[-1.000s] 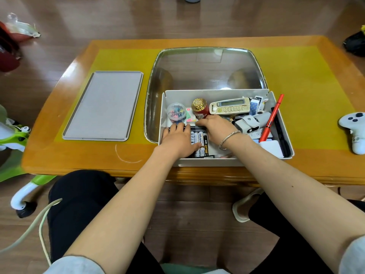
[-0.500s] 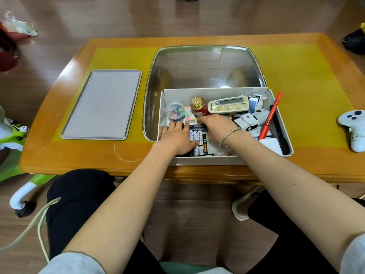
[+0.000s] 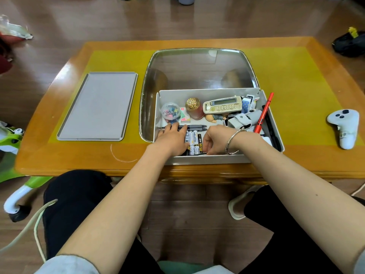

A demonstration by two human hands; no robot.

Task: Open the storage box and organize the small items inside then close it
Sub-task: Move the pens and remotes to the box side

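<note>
Desk: wooden desk with a yellow mat; I see the grey lid lying left of the storage box.
Storage box: open at the near edge, holding batteries, pens and a red pen.
Left hand: fingers straight, lying on the pens and batteries.
Right hand: fingers curled downward beside the batteries; I cannot tell what it grips.

A single head-worn view looks forward and steeply down, close over the counter and the person's lap.
</note>
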